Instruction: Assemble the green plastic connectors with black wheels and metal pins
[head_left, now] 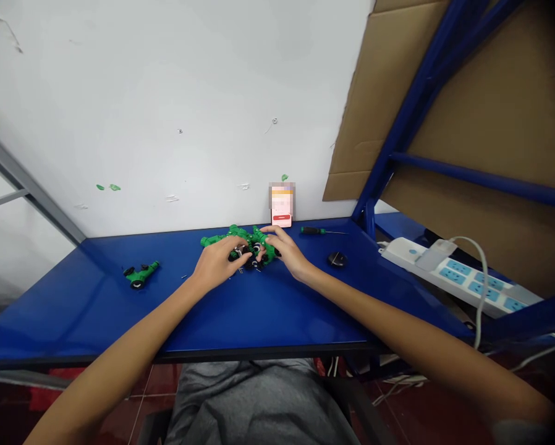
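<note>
A pile of green plastic parts with black wheels (246, 243) lies at the back middle of the blue table (259, 309). My left hand (217, 259) rests on the pile's left side, fingers curled over the pieces. My right hand (287, 250) lies on its right side, fingers bent around a green part. What each hand grips is too small to make out. A single green wheeled toy (141, 274) stands apart at the left.
A screwdriver with a green and black handle (321, 231) lies behind my right hand. A black round piece (337, 259) sits to the right. A small pink and white card (282, 207) leans on the wall. A white power strip (463, 275) lies at the right, past the blue frame.
</note>
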Tool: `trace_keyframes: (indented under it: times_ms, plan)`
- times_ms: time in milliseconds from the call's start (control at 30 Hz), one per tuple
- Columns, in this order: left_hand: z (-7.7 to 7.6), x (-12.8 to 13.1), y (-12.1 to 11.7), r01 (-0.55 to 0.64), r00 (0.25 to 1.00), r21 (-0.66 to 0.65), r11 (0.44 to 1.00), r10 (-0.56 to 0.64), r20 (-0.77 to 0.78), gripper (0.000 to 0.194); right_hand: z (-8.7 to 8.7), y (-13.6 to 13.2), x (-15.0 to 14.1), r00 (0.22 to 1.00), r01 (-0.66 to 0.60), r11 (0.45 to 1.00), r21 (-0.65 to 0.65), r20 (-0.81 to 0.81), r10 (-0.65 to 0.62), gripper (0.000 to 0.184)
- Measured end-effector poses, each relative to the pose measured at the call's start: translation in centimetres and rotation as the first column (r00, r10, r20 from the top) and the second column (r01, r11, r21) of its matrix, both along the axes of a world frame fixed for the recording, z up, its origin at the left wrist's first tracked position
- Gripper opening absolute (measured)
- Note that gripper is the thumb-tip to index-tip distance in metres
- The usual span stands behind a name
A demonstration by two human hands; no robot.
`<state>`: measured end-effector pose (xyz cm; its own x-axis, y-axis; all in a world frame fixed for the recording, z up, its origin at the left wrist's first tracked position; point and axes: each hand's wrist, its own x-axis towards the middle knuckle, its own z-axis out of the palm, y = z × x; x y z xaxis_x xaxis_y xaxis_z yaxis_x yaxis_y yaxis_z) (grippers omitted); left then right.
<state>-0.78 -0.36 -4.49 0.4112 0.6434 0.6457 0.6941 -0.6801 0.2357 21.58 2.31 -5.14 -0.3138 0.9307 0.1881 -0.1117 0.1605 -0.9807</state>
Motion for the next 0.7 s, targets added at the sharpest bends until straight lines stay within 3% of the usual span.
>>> trace_keyframes:
  times_ms: [133,367,533,700]
  plan:
    - [0.1,-0.8,0.9,-0.048,0.998,-0.115,0.992,0.044,-0.039,0.021,0.2,0.1,0.2,1.0,0.023,0.999,-0.041,-0.003,-0.023,0.029]
    - [0.4,-1.4,1.4,-0.152,0.988,-0.197,0.968,0.145,-0.051,0.018,-0.5,0.6,0.1,1.0,-0.029,0.999,0.035,-0.005,0.029,0.027]
    - [1.1,-1.3,1.1,-0.107,0.984,-0.292,0.951,0.059,-0.169,0.015,-0.8,0.9,0.2,0.999,-0.035,0.997,0.071,-0.009,0.035,0.027]
    - [1.0,-1.3,1.1,-0.062,0.988,-0.321,0.945,0.013,-0.153,0.014,-0.8,0.9,0.2,0.999,-0.04,0.997,0.071,-0.014,0.041,0.028]
